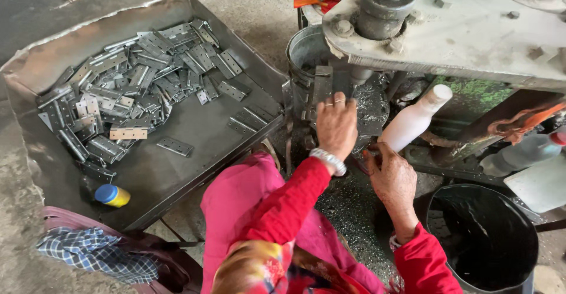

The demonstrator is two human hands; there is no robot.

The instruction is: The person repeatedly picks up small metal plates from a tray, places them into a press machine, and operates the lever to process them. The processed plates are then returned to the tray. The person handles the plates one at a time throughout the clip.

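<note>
My left hand (336, 124), with rings and a metal watch band on the wrist, reaches forward and presses its fingers on a grey metal hinge piece (322, 88) under the drill spindle (361, 75) of the grey machine (466, 32). My right hand (391, 179) rests lower right on the chip-covered machine bed, fingers curled near a small reddish thing I cannot make out, just beside a white plastic bottle (415, 119). Both sleeves are red.
A large sheet-metal tray (177, 164) on the left holds a heap of several grey hinges (132, 85) and a yellow bottle with a blue cap (112, 195). A black bucket (483, 241) stands at lower right, a metal bucket (303, 52) behind the left hand. Checked cloth (94, 253) lies lower left.
</note>
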